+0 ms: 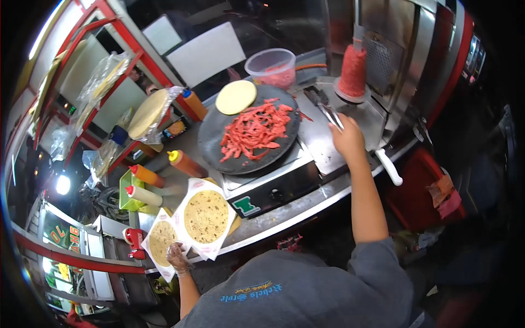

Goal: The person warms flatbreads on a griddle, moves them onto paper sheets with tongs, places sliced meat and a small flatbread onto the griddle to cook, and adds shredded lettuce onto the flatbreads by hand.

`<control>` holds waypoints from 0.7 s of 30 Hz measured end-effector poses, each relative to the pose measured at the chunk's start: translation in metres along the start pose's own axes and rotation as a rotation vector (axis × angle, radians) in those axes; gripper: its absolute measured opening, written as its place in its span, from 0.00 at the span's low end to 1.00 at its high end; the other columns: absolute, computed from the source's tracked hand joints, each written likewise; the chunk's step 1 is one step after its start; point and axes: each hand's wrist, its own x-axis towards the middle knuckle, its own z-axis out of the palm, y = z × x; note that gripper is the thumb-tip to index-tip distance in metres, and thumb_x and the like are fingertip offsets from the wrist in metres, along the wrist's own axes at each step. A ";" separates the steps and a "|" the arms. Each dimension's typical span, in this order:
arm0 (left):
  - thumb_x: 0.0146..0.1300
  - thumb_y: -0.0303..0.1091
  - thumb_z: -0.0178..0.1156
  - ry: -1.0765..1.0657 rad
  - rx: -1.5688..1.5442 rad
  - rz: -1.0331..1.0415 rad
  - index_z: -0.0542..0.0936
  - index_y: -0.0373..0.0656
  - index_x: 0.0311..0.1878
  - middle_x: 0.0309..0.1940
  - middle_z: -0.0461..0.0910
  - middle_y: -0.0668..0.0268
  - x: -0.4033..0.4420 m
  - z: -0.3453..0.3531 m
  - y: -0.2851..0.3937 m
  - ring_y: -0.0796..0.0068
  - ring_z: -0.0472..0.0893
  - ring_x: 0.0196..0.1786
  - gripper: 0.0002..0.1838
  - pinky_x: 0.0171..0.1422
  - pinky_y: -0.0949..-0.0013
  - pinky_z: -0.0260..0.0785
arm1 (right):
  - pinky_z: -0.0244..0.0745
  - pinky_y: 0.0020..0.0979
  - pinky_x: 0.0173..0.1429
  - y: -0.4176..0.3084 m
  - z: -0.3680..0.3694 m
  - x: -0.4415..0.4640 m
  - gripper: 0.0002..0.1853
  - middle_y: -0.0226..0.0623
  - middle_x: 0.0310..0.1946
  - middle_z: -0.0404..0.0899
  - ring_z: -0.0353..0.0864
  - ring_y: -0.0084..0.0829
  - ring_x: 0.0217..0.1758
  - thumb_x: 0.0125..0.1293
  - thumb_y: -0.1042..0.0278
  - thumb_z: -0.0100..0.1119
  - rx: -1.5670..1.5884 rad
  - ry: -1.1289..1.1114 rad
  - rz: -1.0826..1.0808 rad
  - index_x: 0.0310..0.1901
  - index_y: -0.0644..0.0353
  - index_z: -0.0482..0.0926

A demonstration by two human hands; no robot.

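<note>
The right hand (349, 136) is wrapped around the handle end of some metal tongs (331, 113). The dark tips of the tongs point away, over the metal top next to the round black pan (210, 143). The left hand (178, 257) wears a clear plastic glove. Its fingers are at the edge of the smaller spotted flatbread (162, 238) and its paper, but I cannot tell if they pinch anything. The bigger spotted flatbread (206, 217) lies just beside it on white paper.

A pile of red meat strips (254, 131) sits on the pan. A pale flatbread (236, 97) lies at the far side of the pan. Behind the pan is a clear plastic tub (270, 59) with more red meat in it. A tall cone of meat (353, 71) stands upright near the tongs. A knife with a white handle (389, 167) lies at the counter's edge, near the right arm.
</note>
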 end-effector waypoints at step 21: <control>0.48 0.53 0.85 0.405 0.253 0.218 0.61 0.36 0.81 0.76 0.69 0.44 0.483 -0.003 0.011 0.46 0.73 0.76 0.63 0.81 0.53 0.64 | 0.80 0.30 0.49 -0.178 0.013 -0.284 0.24 0.42 0.44 0.87 0.86 0.31 0.43 0.69 0.66 0.74 0.718 -0.326 -0.034 0.62 0.68 0.83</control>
